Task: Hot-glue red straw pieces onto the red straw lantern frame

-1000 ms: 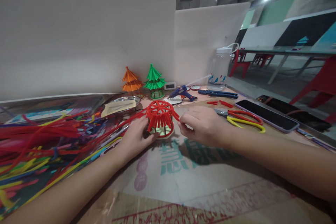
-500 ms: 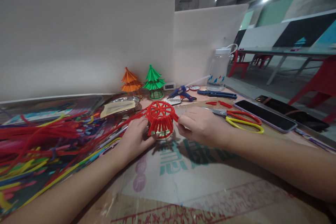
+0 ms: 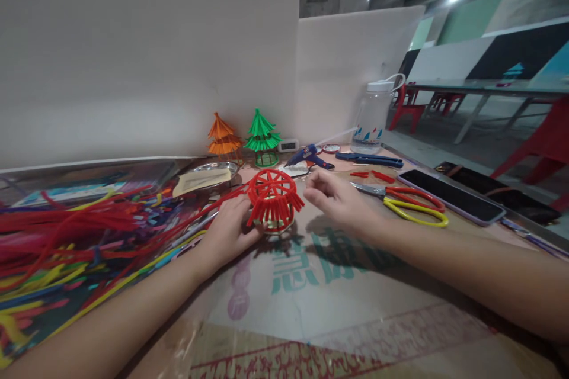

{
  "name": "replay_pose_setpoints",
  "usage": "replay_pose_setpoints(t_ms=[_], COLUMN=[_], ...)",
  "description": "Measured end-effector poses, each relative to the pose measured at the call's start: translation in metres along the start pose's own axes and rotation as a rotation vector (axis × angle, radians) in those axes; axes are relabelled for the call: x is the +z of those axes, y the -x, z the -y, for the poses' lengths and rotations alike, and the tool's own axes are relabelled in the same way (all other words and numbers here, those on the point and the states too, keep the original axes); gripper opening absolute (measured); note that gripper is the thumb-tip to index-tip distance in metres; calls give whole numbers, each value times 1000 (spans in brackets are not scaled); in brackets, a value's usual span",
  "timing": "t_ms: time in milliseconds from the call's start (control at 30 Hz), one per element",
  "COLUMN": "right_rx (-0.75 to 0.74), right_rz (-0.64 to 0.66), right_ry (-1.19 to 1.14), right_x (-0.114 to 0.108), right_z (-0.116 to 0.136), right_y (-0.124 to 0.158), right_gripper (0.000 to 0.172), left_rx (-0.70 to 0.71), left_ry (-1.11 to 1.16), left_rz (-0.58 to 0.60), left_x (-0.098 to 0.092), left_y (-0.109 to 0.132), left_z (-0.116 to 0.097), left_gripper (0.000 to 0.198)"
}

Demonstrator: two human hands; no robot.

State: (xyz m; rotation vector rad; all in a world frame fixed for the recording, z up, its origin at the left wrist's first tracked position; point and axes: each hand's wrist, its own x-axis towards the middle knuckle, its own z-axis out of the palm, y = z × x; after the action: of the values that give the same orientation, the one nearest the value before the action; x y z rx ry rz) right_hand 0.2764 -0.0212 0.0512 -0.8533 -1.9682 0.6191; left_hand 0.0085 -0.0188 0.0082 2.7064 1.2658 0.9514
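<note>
A red pipe-cleaner pavilion (image 3: 271,201), with a spoked ring on top and a fringe of short red strips round its side, stands upright on the covered table. My left hand (image 3: 229,225) grips its left side between thumb and fingers; some fingertips are hidden behind it. Just right of the fringe is my right hand (image 3: 338,201), apart from it, fingers loosely curled with a gap and nothing visible between them. Short red pipe-cleaner pieces (image 3: 382,176) and scissors (image 3: 415,204) with red and yellow handles lie beyond the right hand.
Loose coloured pipe cleaners (image 3: 66,231) heap up at left. Behind stand an orange pavilion (image 3: 222,136), a green pavilion (image 3: 262,139), a glue gun (image 3: 309,157), blue pliers (image 3: 368,159) and a water bottle (image 3: 372,118). A metal dish (image 3: 233,172) and a phone (image 3: 451,195) flank the work.
My right hand has let go of the red strip at the pavilion's right edge and drawn slightly up and right. My left hand keeps its grip.
</note>
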Motion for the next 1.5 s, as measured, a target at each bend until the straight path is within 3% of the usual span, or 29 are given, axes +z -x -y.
replay_pose_setpoints(t_ms=[100, 200, 500, 933, 1500], right_rx=[252, 342, 436, 481, 563], right_rz=[59, 177, 287, 284, 160], right_ry=[-367, -455, -657, -849, -978], right_x=[15, 25, 27, 36, 42], right_z=[-9, -12, 0, -4, 8], right_y=[4, 10, 15, 16, 20], right_gripper=[55, 59, 51, 42, 46], left_rx=[5, 4, 52, 63, 79], left_ry=[19, 19, 28, 52, 46], left_rz=[-7, -13, -10, -10, -20], left_x=[1, 3, 0, -1, 0], left_y=[0, 1, -1, -2, -1], left_z=[5, 9, 5, 4, 6], left_gripper=[31, 31, 23, 25, 28])
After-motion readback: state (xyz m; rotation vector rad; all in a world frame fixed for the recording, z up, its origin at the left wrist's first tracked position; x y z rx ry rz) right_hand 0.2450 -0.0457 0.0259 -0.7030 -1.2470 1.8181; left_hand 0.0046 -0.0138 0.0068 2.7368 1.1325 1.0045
